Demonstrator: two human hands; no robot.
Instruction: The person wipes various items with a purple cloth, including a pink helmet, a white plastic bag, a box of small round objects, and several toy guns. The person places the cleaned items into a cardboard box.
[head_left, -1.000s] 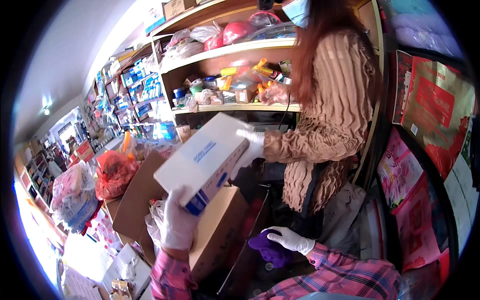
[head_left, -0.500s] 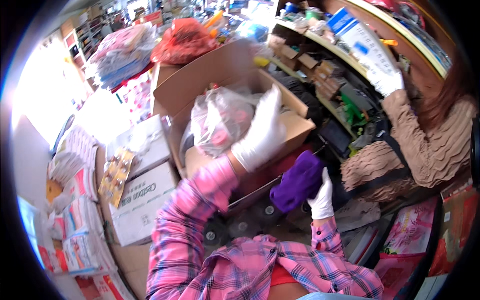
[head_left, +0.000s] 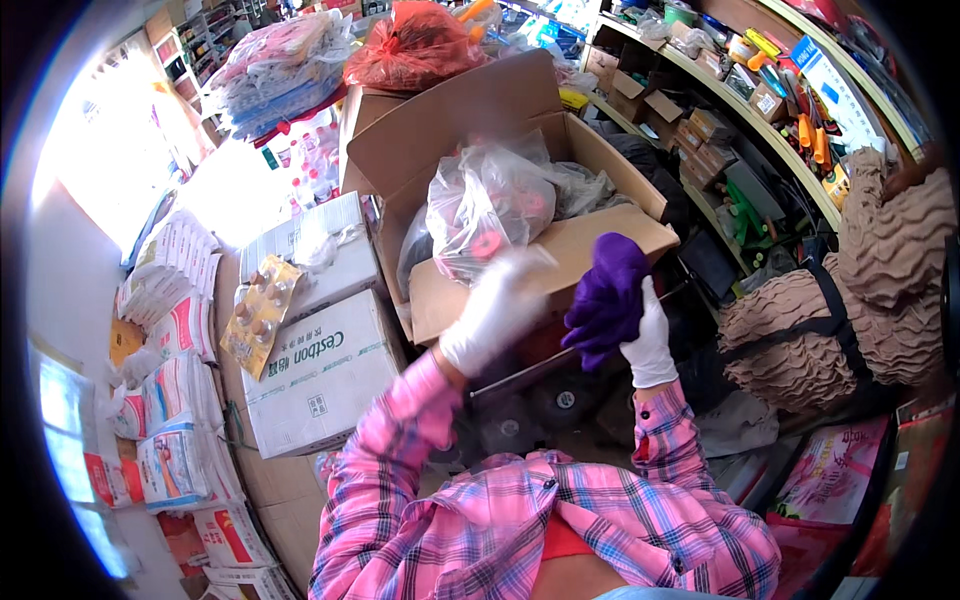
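Note:
My right hand [head_left: 652, 340], in a white glove, grips a soft purple fabric bundle [head_left: 606, 298] with finger-like folds at its lower end; its kind is not clear. The thumb side shows along the bundle's right edge, and the other fingers are hidden behind it. To the left of the bundle, my white-gloved left hand [head_left: 500, 308] is in front of the cardboard box's near flap [head_left: 590, 262], its fingers smeared by motion. Inside the open cardboard box [head_left: 470, 105] lies a clear plastic bag [head_left: 490, 200] with pinkish-red items in it.
White cartons [head_left: 322, 375] stand left of the box, with a gold blister tray [head_left: 260, 315] on top. Stacked white and red packages [head_left: 180, 450] line the left side. Crowded shelves [head_left: 720, 95] run along the right. Another person's tan, ruffled sleeve [head_left: 800, 310] is at the right.
My left hand has moved down from over the plastic bag toward the near flap. The purple bundle has been turned in my right hand. The other person's gloved hand no longer shows.

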